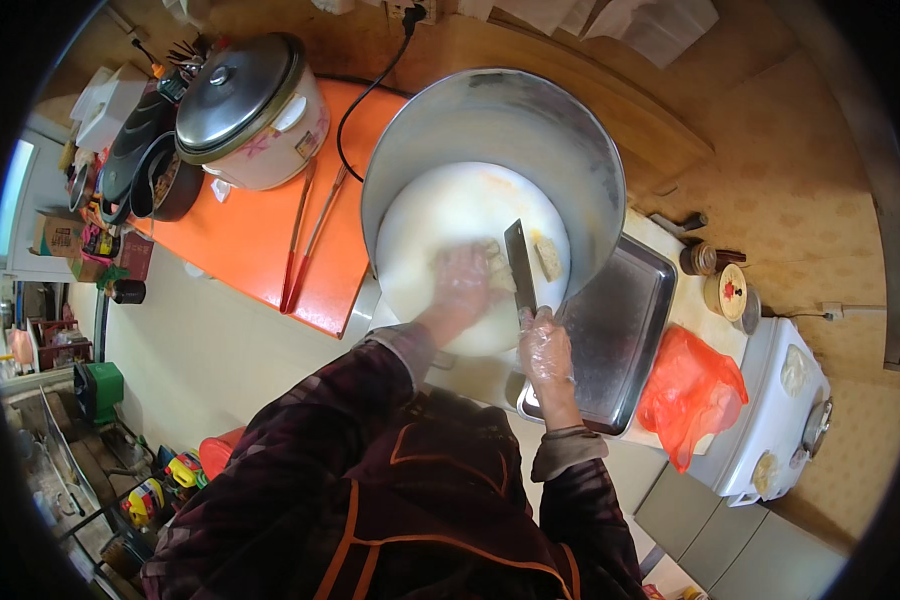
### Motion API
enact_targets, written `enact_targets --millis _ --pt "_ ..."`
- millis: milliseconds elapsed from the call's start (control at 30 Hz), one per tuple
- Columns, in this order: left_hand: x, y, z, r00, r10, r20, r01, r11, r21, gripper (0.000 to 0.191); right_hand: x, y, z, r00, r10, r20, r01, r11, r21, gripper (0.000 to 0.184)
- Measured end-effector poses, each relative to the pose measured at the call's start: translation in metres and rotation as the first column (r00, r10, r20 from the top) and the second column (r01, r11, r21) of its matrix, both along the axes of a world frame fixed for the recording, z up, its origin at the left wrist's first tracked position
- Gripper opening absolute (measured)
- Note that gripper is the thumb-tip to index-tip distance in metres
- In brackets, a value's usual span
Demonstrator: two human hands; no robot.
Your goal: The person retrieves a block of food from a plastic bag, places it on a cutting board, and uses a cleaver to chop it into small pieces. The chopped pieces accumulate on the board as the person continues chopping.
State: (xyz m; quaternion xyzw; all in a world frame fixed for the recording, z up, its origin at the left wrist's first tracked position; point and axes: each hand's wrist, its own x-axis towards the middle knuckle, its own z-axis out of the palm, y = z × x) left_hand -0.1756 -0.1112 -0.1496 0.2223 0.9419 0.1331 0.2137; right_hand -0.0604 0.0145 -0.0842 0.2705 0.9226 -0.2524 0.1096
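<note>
A tall metal drum (495, 124) stands before me with a round white board (450, 202) inside it. My right hand (546, 351), in a clear plastic glove, grips the handle of a cleaver (521, 262), whose blade points away from me over the board. Left of the blade, my left hand (461, 276), also gloved and blurred, rests by a pale, crumbly-looking block of food (499, 271); whether its fingers grip it I cannot tell. Another pale piece (548, 259) lies on the board to the right of the blade.
At left, an orange mat (247, 251) bears a large rice cooker (251, 112) and red-handled tongs (292, 281). A dark pan (169, 180) stands farther left. Right of the drum lie a metal tray (615, 337), a red plastic bag (690, 394) and small jars (724, 291). A black power cord (356, 101) hangs near the drum.
</note>
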Motion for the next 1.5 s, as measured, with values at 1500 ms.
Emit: enact_targets --millis 1500 --pt "0.01 -0.02 -0.032 0.971 -0.02 -0.24 0.05 0.991 0.123 0.082 0.002 -0.005 0.033 0.985 0.146 0.095 -0.147 0.989 0.002 0.035"
